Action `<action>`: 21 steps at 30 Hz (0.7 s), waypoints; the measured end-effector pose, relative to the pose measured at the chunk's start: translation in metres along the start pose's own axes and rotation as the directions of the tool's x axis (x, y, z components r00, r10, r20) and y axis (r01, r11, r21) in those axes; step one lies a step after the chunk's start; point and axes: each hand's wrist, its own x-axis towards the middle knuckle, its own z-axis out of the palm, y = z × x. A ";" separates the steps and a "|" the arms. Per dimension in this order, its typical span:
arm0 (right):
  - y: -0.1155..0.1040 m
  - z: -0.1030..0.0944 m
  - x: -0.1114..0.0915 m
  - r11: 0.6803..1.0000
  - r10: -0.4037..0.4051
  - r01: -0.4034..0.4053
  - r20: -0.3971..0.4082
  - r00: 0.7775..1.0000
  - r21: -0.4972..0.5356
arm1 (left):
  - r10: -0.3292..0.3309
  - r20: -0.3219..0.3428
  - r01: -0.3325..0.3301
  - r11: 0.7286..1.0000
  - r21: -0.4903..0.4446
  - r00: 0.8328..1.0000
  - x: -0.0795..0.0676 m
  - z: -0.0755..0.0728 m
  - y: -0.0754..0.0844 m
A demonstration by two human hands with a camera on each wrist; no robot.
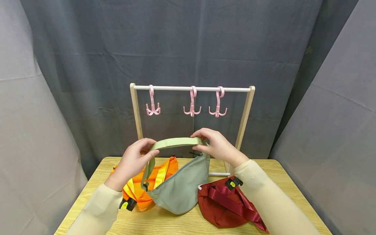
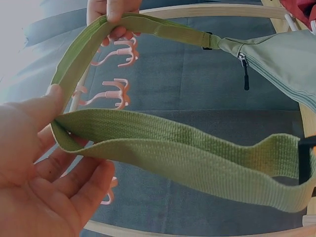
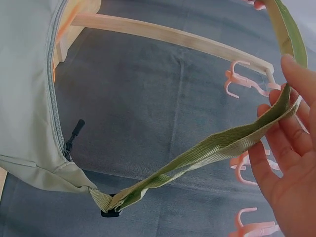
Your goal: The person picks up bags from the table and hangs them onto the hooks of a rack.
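Right now your left hand [image 1: 133,160] and your right hand [image 1: 216,144] are both clamped on the strap [image 1: 176,142], thumb and fingers pinching it, so that it arches between them at the centre of the head view. Below it, the green bag [image 1: 185,187] sits at lower centre of the frame, tilted, its right end higher; you cannot tell whether its bottom touches the bench [image 1: 164,225]. Your orange bag [image 1: 143,196] lies at lower left, partly behind your left hand and the green bag, and the red bag [image 1: 210,210] lies at lower right, near your right sleeve [image 1: 258,182]. Behind them stands the rack [image 1: 173,88], with three pink hooks [image 1: 192,102] on its bar across the middle of the frame, one at left and two right of centre
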 end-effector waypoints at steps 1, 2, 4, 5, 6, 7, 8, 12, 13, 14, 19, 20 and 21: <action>0.001 0.000 0.001 1.000 -0.001 0.001 -0.004 1.000 0.012 | -0.006 0.003 0.006 1.000 -0.012 1.000 0.000 -0.001 -0.001; 0.001 0.000 0.001 1.000 -0.002 0.002 -0.008 1.000 0.026 | -0.010 0.005 0.010 1.000 -0.022 1.000 0.001 -0.001 -0.001; 0.002 0.000 0.002 0.998 -0.001 0.002 -0.016 1.000 0.057 | -0.015 0.009 0.015 0.999 -0.045 1.000 0.002 -0.002 -0.002; 0.003 0.000 0.002 0.997 0.000 0.001 -0.020 1.000 0.071 | -0.017 0.011 0.018 0.998 -0.056 1.000 0.002 -0.002 -0.003; 0.003 0.000 0.003 0.996 0.005 -0.003 -0.023 1.000 0.086 | -0.017 0.013 0.018 0.998 -0.067 1.000 0.002 -0.003 -0.003; 0.002 0.000 0.003 0.995 0.010 -0.008 -0.026 1.000 0.101 | -0.018 0.014 0.019 0.997 -0.077 1.000 0.003 -0.003 -0.004; 0.002 -0.001 0.003 0.993 0.018 -0.014 -0.029 0.999 0.117 | -0.019 0.016 0.020 0.996 -0.084 1.000 0.003 -0.004 -0.004; -0.014 -0.007 0.003 0.982 0.073 -0.067 -0.027 0.997 0.178 | -0.022 0.021 0.024 0.994 -0.106 1.000 0.003 -0.006 -0.002; -0.019 -0.009 0.003 0.978 0.084 -0.078 -0.026 0.996 0.193 | -0.022 0.021 0.024 0.994 -0.111 1.000 0.003 -0.006 -0.001; -0.025 -0.011 0.003 0.975 0.093 -0.085 -0.026 0.995 0.207 | -0.021 0.021 0.023 0.993 -0.113 1.000 0.003 -0.007 0.000; -0.038 -0.017 0.005 0.966 0.105 -0.095 -0.027 0.994 0.240 | -0.020 0.011 0.022 0.993 -0.118 1.000 0.003 -0.009 0.004; -0.038 -0.017 0.006 0.967 0.100 -0.090 -0.029 0.995 0.237 | -0.020 0.008 0.021 0.993 -0.116 1.000 0.003 -0.010 0.005; -0.035 -0.016 0.006 0.968 0.097 -0.087 -0.030 0.995 0.234 | -0.021 0.005 0.021 0.993 -0.116 1.000 0.003 -0.011 0.005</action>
